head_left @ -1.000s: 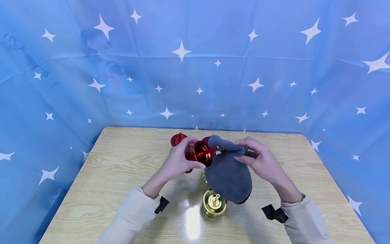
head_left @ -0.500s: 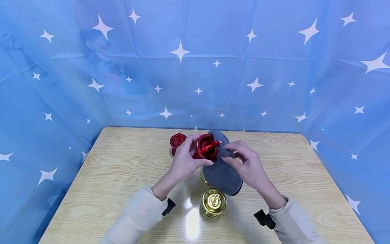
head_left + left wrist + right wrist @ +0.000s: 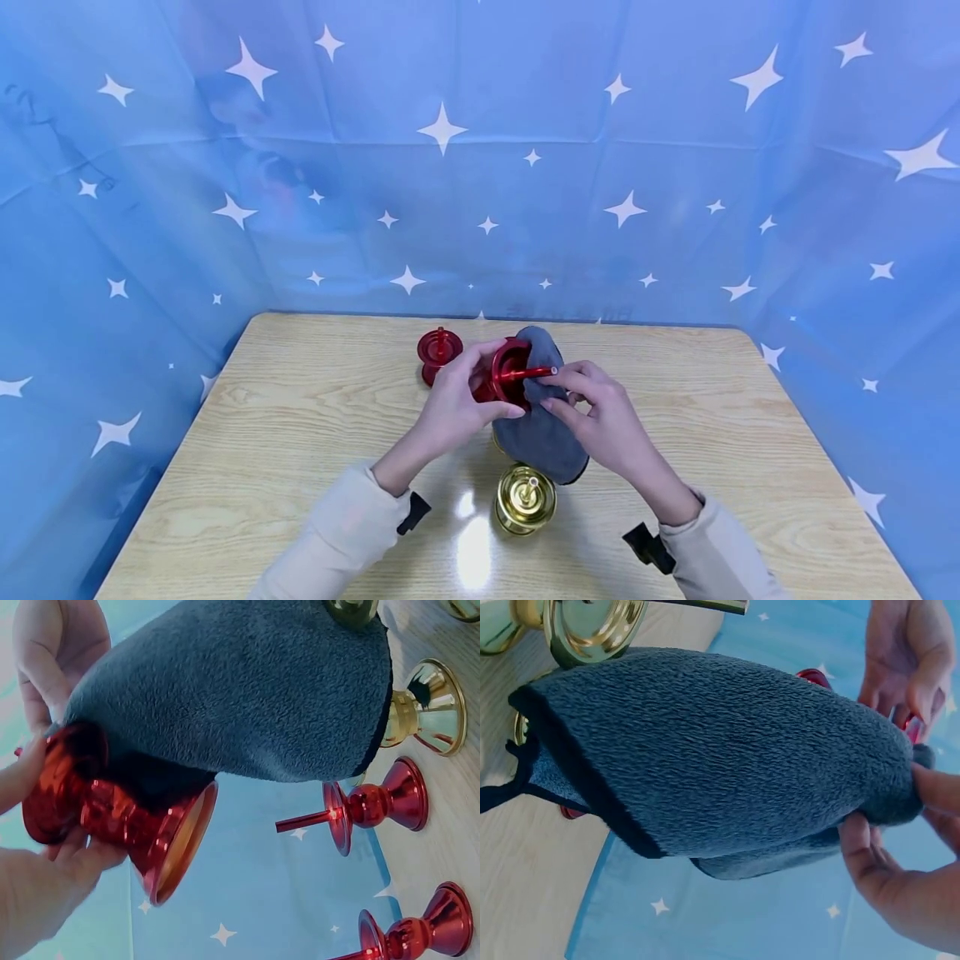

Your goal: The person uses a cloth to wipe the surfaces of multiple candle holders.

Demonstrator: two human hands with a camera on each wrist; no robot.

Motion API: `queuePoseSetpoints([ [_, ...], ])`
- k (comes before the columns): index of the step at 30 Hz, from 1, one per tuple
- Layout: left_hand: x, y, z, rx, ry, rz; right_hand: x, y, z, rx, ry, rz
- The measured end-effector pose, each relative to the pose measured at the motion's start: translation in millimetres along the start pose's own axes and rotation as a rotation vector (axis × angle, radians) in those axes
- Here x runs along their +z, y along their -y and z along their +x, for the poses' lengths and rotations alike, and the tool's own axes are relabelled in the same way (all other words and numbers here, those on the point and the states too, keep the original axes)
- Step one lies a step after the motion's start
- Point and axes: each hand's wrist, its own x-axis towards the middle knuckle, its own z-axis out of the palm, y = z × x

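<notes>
My left hand [image 3: 456, 402] holds a shiny red candlestick [image 3: 112, 814] in the air. It is tilted, with its spiked top dish [image 3: 512, 367] facing my right hand [image 3: 600, 417]. That hand pinches a dark grey fleecy cloth [image 3: 543, 442] between thumb and fingers, right beside the dish and spike. The cloth hides part of the dish and hangs down in front of the things behind it. In the right wrist view, a dark edging [image 3: 592, 776] runs along the cloth. A gold candlestick [image 3: 527, 500] stands upright nearer the person.
On the wooden table [image 3: 300, 433] another red candlestick [image 3: 440, 346] stands at the back. The left wrist view shows one more red candlestick [image 3: 375, 806] and a second gold candlestick [image 3: 431, 709] partly behind the cloth. A blue star-printed curtain [image 3: 487, 183] surrounds the table.
My right hand has moved left, bringing the cloth up against the candlestick's dish. My left hand has shifted slightly right with the candlestick, uncovering more of the red one at the back.
</notes>
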Motion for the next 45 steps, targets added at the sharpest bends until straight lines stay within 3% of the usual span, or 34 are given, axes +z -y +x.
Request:
queuePoseSetpoints([
  [7, -10.9, -3.8, 0.3, -0.047, 0.205, 0.028, -4.0, -1.7, 9.7, -0.086, -0.01, -0.047],
  [10, -13.2, -5.3, 1.0, -0.051, 0.251, 0.022, -6.0, -4.7, 14.1, -0.129, -0.004, -0.041],
  [13, -12.4, -5.7, 1.0, -0.043, 0.234, 0.03, -6.5, -5.8, 16.1, -0.108, -0.007, -0.018],
  [19, -8.8, -2.3, 0.3, -0.016, 0.061, -0.013, 0.9, 0.1, 8.8, 0.124, 0.021, 0.108],
  [22, -9.5, 0.0, 0.8, -0.008, 0.035, -0.051, 4.3, 4.4, 6.5, 0.2, 0.027, 0.168],
  [25, -13.2, 1.0, 0.7, 0.003, 0.107, -0.079, 4.0, 6.6, 6.8, 0.204, 0.001, 0.176],
  [30, -22.0, 1.0, -0.1, 0.031, 0.295, -0.113, -1.3, 4.5, 10.5, 0.126, 0.013, 0.147],
  [34, -25.9, 0.3, 0.7, 0.043, 0.35, -0.14, -5.2, 2.1, 14.9, 0.11, 0.074, 0.174],
  [38, -24.3, 2.0, 3.6, 0.045, 0.325, -0.19, -6.4, 2.0, 16.9, 0.166, 0.075, 0.199],
  [41, -20.0, 6.2, 5.1, 0.053, 0.212, -0.178, -5.8, 2.6, 16.9, 0.241, 0.04, 0.218],
  [45, -11.9, 12.8, 5.7, 0.111, 0.08, -0.073, -3.4, 3.2, 16.9, 0.344, -0.003, 0.248],
])
